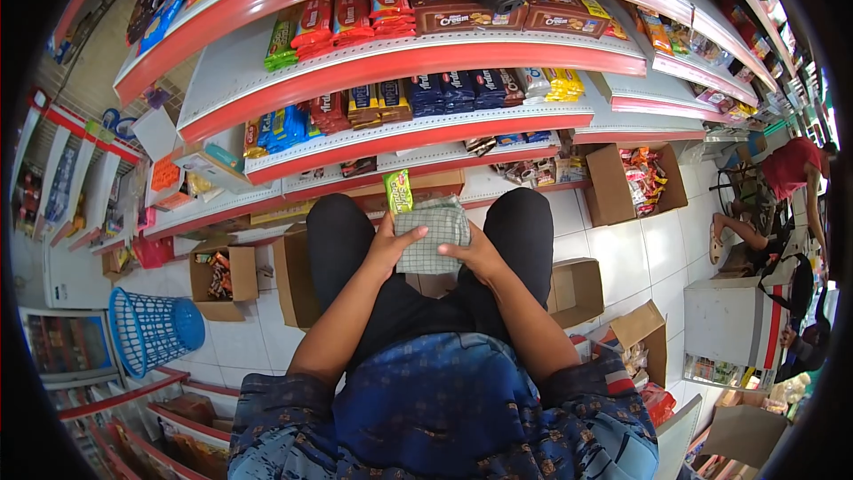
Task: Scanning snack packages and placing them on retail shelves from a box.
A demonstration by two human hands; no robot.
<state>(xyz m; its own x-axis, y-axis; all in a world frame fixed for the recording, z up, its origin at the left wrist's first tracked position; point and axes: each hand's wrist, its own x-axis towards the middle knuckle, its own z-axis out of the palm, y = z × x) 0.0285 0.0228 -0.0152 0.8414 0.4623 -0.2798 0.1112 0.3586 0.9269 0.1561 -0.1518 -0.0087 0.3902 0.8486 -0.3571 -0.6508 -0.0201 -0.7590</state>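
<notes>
My left hand and my right hand grip a folded grey-green checked cloth between my knees, both thumbs on its upper face. From behind the cloth's far left edge a green snack packet sticks up by my left fingers; its lower part is hidden. Which fingers bear on the packet I cannot tell. Ahead, the low shelf carries rows of biscuit packs, among them dark blue packs and red-brown packs. Green packs lie at the left of the shelf above.
An open carton of wrapped snacks stands at the right, a smaller carton by my right knee. Leftward are another snack carton and a blue plastic basket. A person in red is at the far right.
</notes>
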